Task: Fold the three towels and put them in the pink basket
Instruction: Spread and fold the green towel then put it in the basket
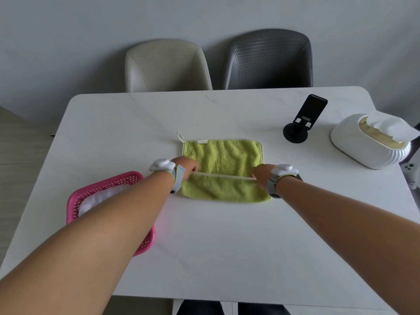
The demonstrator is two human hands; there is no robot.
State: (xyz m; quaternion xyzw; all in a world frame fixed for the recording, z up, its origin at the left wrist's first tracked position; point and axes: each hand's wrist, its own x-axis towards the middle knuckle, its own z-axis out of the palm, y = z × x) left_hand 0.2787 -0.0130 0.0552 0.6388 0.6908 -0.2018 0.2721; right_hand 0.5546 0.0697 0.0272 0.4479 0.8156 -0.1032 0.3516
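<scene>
A lime-green towel (223,159) lies in the middle of the white table (204,246), its near part turned over onto itself so a pale hem runs across it. My left hand (186,165) pinches the left end of that hem. My right hand (261,173) pinches the right end. Both wrists carry white trackers on grey straps. The pink basket (77,200) stands at the near left, partly hidden by my left forearm, with something white folded inside it.
A black phone stand (300,120) and a white tissue box (372,142) sit at the far right of the table. Behind the table's far edge stand a beige chair (166,64) and a grey chair (268,59).
</scene>
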